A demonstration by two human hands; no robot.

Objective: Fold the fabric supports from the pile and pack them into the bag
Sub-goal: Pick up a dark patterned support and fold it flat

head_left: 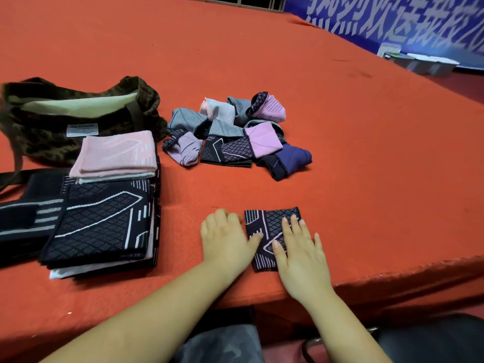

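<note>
A small dark fabric support (269, 226) with a pale diamond pattern lies flat near the table's front edge. My right hand (301, 255) presses on its right half with straight, spread fingers. My left hand (226, 237) rests beside its left edge, thumb touching the cloth, fingers loosely curled on the table. Further back lies the pile of unfolded supports (235, 134) in grey, pink, lilac, black and navy. At the left stands a stack of folded supports (104, 213), black ones below and a pink one (117, 153) on top. Behind it sits the open camouflage bag (52, 106).
The red cloth-covered table (288, 61) stretches far back. Its front edge (392, 279) runs just under my wrists. A blue banner (392, 19) and white boxes (419, 61) stand at the far right. The bag's strap (15, 176) lies left of the stack.
</note>
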